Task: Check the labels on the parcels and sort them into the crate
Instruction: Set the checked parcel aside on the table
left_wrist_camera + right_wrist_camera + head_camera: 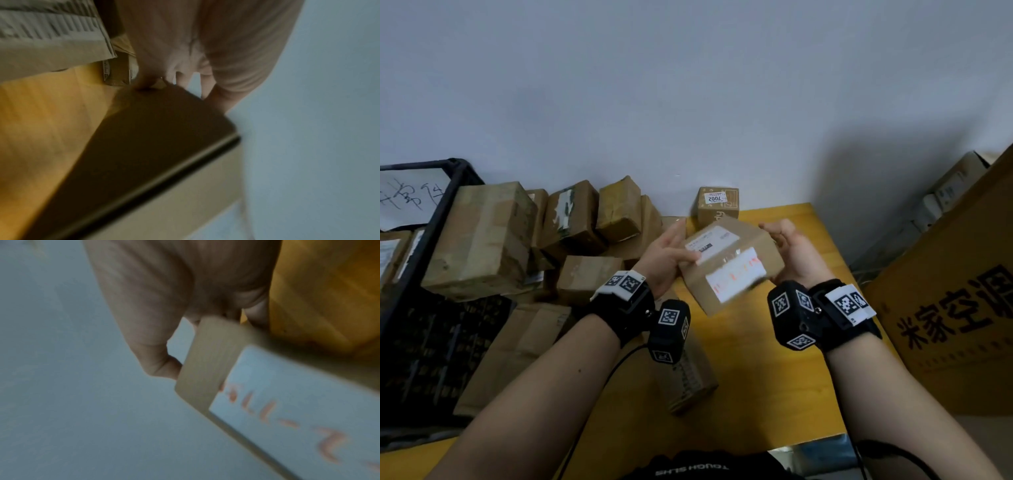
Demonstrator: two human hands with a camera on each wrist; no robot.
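A brown cardboard parcel [729, 263] is held above the yellow table [774, 377], tilted toward me. Its top carries a printed label and its front a white label with red handwriting [736, 277]. My left hand [667, 253] grips its left end, thumb on top. My right hand [794, 253] grips its right end. The left wrist view shows the parcel's dark underside [154, 138] below my fingers [205, 78]. The right wrist view shows its end [207, 361] and the red-lettered label [298, 410], blurred. A black crate [431, 240] stands at the left.
Several taped brown parcels [482, 240] are piled against the wall beside the crate. A small box marked 7002 [717, 204] stands behind the held parcel. Another parcel [688, 377] lies under my left wrist. A large printed carton [962, 308] stands at the right.
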